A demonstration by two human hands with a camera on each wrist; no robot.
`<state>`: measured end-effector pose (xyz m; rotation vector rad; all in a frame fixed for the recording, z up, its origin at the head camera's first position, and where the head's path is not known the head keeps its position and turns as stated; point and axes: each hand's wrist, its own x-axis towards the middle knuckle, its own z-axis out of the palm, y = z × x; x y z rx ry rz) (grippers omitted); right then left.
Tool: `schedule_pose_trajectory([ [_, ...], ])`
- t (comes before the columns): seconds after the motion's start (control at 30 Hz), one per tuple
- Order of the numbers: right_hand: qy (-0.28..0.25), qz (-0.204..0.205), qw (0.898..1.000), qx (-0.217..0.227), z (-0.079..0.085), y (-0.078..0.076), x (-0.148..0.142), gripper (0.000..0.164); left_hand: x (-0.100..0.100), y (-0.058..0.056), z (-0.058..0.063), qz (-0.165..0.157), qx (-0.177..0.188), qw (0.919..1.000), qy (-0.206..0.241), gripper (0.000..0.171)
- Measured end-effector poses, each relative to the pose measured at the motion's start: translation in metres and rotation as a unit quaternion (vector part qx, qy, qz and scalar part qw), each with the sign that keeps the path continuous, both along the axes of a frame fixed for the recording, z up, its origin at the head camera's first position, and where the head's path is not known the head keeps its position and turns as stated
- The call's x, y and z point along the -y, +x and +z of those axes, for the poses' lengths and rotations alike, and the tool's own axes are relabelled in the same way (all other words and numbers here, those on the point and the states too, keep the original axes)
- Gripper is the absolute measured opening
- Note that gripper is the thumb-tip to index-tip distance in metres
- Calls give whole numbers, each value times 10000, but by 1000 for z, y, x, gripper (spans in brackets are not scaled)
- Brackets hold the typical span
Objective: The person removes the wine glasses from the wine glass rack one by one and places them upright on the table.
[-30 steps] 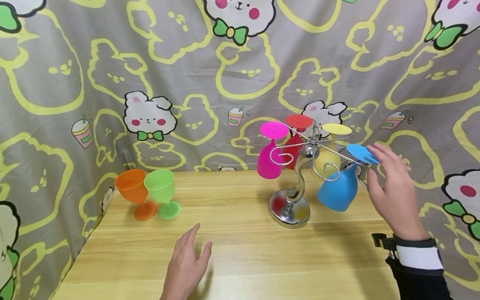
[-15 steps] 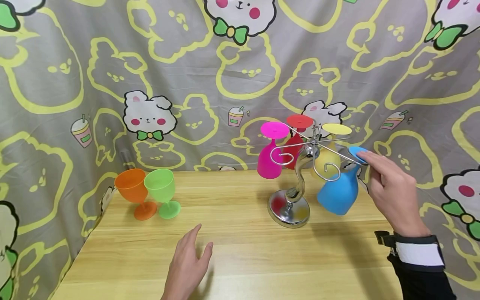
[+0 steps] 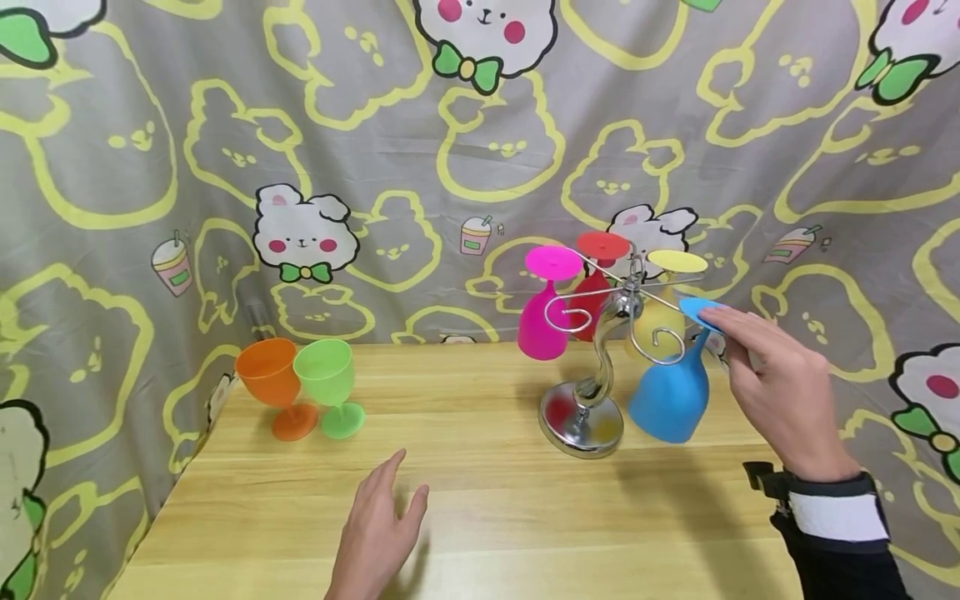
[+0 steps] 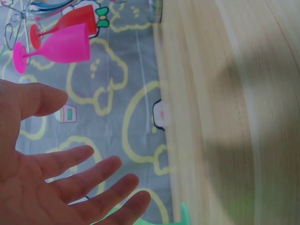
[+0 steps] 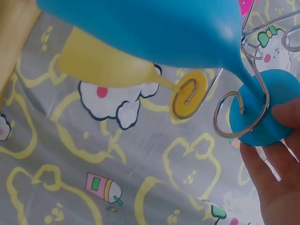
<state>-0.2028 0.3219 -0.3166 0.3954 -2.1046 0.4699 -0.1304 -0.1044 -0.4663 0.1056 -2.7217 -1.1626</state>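
Observation:
My right hand (image 3: pixel 787 387) pinches the round foot of a blue plastic goblet (image 3: pixel 671 396) that hangs upside down at a metal stemware rack (image 3: pixel 600 350). In the right wrist view, the thumb lies on one face of the blue foot (image 5: pixel 262 112) and the fingers (image 5: pixel 260 176) on the other. The stem passes within a curled wire arm (image 5: pixel 218 117) there. Magenta (image 3: pixel 543 325), red (image 3: pixel 592 292) and yellow (image 3: pixel 656 325) goblets hang inverted on the other arms. My left hand (image 3: pixel 377 529), fingers spread, hovers over the table and holds nothing.
An orange goblet (image 3: pixel 267 375) and a green goblet (image 3: pixel 326 375) stand upright side by side at the table's left. The rack's round chrome base (image 3: pixel 581 429) rests on the wooden table (image 3: pixel 465 500). A patterned curtain (image 3: pixel 390 167) hangs close behind and along both sides.
My right hand has closed its grip on the blue foot and moved left. The blue goblet has shifted slightly left and its bowl lower. The left hand stays in place.

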Motion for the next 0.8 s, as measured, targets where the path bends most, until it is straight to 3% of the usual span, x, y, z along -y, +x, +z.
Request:
schedule_pose_trajectory([
  [0.43,253,61,9995,189,23,-25,10,35,1,0,0,43,51,10000,19,59],
  [0.8,-83,-424,9982,414,28,-38,-9,32,2,1,-1,42,102,9999,15,59],
])
